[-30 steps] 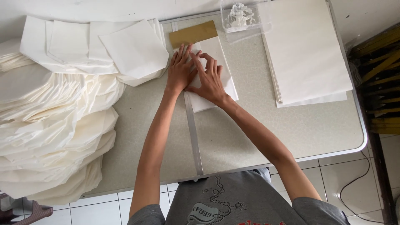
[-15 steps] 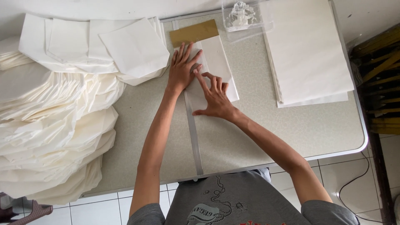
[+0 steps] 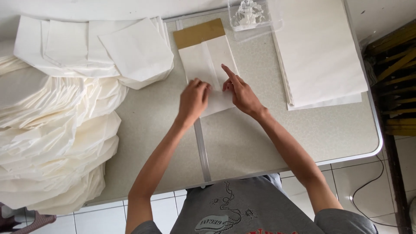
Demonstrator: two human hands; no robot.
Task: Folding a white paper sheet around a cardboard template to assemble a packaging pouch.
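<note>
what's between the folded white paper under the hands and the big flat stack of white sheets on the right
In the head view, only bare speckled tabletop separates the folded white paper from the flat stack of white sheets. A clear plastic container sits just above that gap.

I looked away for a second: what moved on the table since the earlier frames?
Both hands slid down the folded white paper toward the person. The left hand now presses its lower edge; the right hand rests beside it, index finger extended. More paper shows below the brown cardboard strip. The stacked sheets, the pile of folded papers and the clear container stayed put.
</note>
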